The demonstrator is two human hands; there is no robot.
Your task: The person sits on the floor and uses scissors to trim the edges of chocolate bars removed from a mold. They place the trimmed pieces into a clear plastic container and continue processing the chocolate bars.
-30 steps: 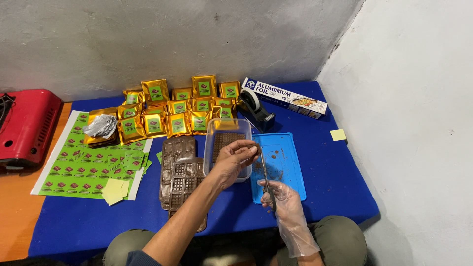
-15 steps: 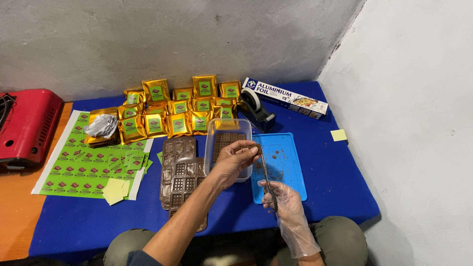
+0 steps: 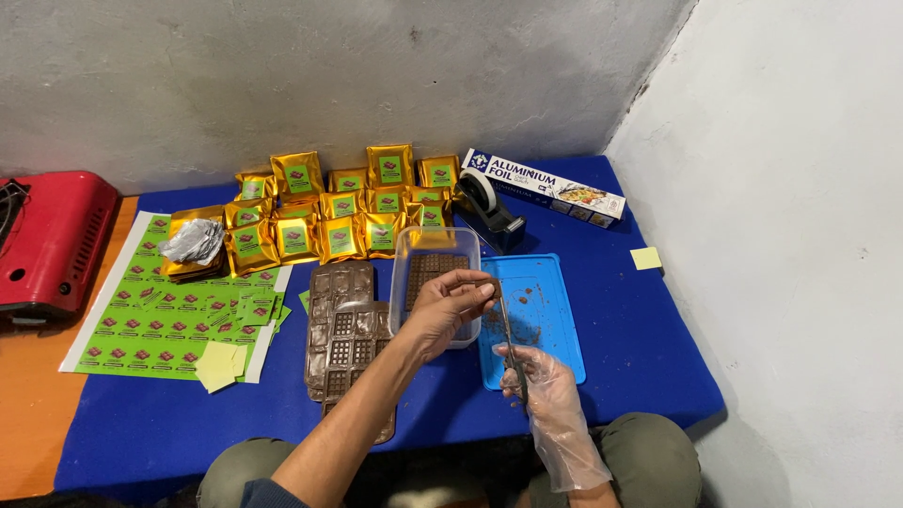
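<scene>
A blue cloth [image 3: 621, 367] covers the table in a grey plastered corner. The left hand [image 3: 450, 306] pinches a small brown piece; just right, the gloved right hand [image 3: 541, 381] grips a knife [image 3: 506, 329].

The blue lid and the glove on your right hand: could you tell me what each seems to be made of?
Blue lid: apparently rigid plastic, smooth and slightly glossy, with a moulded rim. Glove on the right hand: thin clear plastic film, loose and crinkled, skin showing through.
</scene>
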